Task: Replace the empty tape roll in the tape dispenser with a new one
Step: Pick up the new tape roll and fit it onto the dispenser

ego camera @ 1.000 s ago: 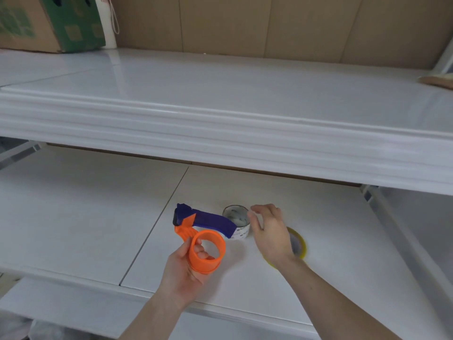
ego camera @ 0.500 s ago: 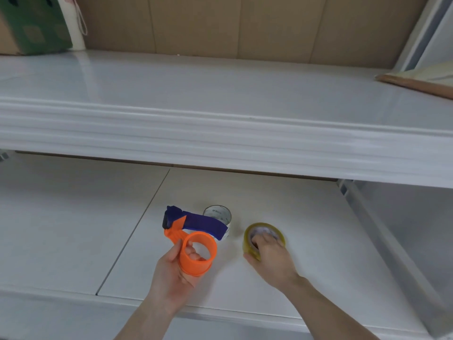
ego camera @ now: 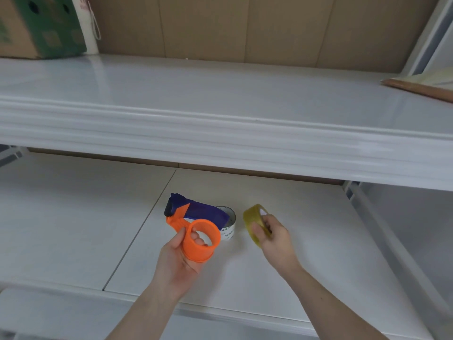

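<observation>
My left hand grips the orange and dark blue tape dispenser above the lower shelf, with its bare orange hub turned toward me and my fingers through it. Just behind the dispenser, the empty white tape core stands on the shelf. To the right, my right hand holds the new yellowish tape roll on edge, lifted a little off the shelf. The roll and the dispenser are apart.
The white lower shelf has a seam left of the dispenser. A deep upper shelf overhangs it. A green and brown cardboard box sits on the upper shelf at far left, and a flat brown board at far right.
My right hand left the empty white core on the shelf, reached right to the yellowish roll lying flat and has picked it up on edge. The left hand keeps holding the dispenser.
</observation>
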